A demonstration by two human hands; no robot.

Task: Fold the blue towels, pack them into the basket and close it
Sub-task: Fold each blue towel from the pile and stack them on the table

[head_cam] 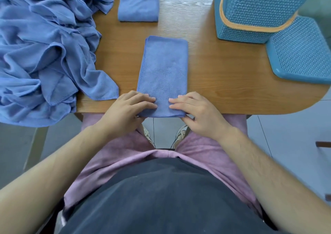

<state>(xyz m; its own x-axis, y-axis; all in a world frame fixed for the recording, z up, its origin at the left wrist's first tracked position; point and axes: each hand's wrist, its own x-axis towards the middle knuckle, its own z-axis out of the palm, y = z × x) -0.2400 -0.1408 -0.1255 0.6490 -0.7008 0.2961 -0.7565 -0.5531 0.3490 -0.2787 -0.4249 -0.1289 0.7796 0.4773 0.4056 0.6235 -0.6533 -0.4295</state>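
Near table (223, 83) edge, left grip (132, 106) and right grip (195, 110) pinch the towel (164, 68).
Its long axis runs straight away from us.

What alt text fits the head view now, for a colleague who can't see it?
The left hand and right hand pinch the near end of a half-folded blue towel on a wooden table. A folded towel lies beyond it, a heap of unfolded towels at the left, a blue basket at the far right.

Bright, even daylight with soft shadows; sharp at centre, wide-angle bending at the edges, slight corner blur.
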